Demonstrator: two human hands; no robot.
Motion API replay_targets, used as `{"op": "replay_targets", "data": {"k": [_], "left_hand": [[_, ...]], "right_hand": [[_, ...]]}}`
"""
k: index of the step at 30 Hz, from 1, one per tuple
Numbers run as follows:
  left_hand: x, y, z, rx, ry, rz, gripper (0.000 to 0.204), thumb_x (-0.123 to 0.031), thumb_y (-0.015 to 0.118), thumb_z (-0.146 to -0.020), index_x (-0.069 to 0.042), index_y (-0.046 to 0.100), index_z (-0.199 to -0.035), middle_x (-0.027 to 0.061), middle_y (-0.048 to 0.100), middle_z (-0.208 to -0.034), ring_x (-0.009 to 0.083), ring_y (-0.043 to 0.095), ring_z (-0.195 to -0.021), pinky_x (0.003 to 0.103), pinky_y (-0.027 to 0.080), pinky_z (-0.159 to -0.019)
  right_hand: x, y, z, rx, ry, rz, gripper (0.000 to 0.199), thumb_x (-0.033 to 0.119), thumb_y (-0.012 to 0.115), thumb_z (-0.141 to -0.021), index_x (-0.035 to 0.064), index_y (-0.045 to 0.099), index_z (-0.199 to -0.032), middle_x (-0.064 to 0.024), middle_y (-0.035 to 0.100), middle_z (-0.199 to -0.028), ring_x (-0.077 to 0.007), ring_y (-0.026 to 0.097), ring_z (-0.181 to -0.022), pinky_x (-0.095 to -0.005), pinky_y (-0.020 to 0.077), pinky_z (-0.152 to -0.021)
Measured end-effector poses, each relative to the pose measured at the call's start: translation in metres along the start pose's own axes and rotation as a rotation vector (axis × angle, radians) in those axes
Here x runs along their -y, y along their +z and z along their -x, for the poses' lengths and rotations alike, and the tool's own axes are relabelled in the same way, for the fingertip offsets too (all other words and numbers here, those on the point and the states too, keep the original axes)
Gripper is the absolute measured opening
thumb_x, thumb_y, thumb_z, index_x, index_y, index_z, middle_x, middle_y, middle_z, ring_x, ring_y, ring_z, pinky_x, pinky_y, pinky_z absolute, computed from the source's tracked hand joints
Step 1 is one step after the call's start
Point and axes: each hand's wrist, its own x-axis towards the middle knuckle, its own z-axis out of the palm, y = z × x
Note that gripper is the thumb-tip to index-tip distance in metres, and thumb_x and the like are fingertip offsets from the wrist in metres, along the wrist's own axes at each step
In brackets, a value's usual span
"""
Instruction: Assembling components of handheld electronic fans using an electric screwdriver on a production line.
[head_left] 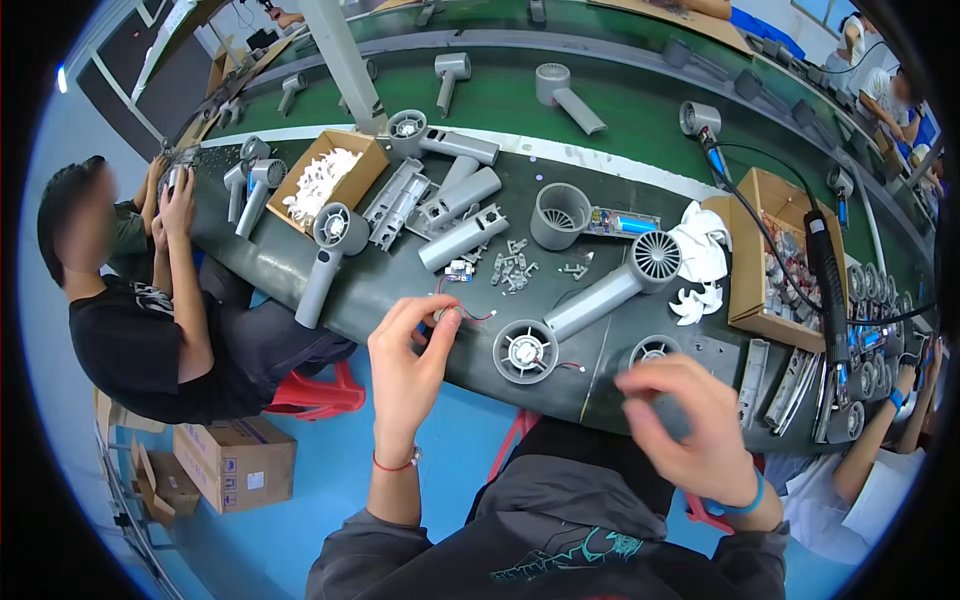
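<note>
The left hand (408, 352) pinches a small motor part with thin red and white wires (452, 314) between thumb and fingertips, just above the near edge of the dark green workbench (400, 300). The right hand (680, 425) is blurred, fingers loosely spread, holding nothing visible. Beside the wired part lies a round grey plastic fan housing (526, 351), then a grey hairdryer body (615, 280). This looks like the wiring step; fitting the part calls for steady alignment with the housing.

place: factory assembly line | evidence: green conveyor belt (500, 100), grey hairdryer housings (610, 290), parts cartons (335, 175), seated co-workers
</note>
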Motion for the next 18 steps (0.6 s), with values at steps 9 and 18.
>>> {"op": "replay_targets", "data": {"k": [9, 18], "left_hand": [[-0.008, 0.019, 0.011, -0.017, 0.211, -0.293, 0.037, -0.007, 0.071, -0.083, -0.001, 0.063, -0.119, 0.0127, 0.063, -0.117, 0.0331, 0.057, -0.108, 0.040, 0.045, -0.095], [-0.009, 0.032, 0.027, 0.305, 0.215, 0.152, 0.065, -0.013, 0.084, -0.072, -0.002, 0.057, -0.130, 0.0157, 0.059, -0.127, 0.0348, 0.056, -0.121, 0.042, 0.046, -0.101]], "right_hand": [[-0.011, 0.045, -0.030, 0.067, -0.010, 0.432, 0.037, 0.007, 0.072, -0.080, 0.0059, 0.062, -0.116, -0.0083, 0.063, -0.098, -0.0277, 0.059, -0.092, -0.0383, 0.0489, -0.080], [-0.019, 0.069, -0.025, -0.083, 0.008, 0.272, 0.044, 0.000, 0.071, -0.076, 0.0071, 0.061, -0.119, -0.0094, 0.063, -0.089, -0.0292, 0.061, -0.081, -0.0390, 0.0505, -0.070]]}}
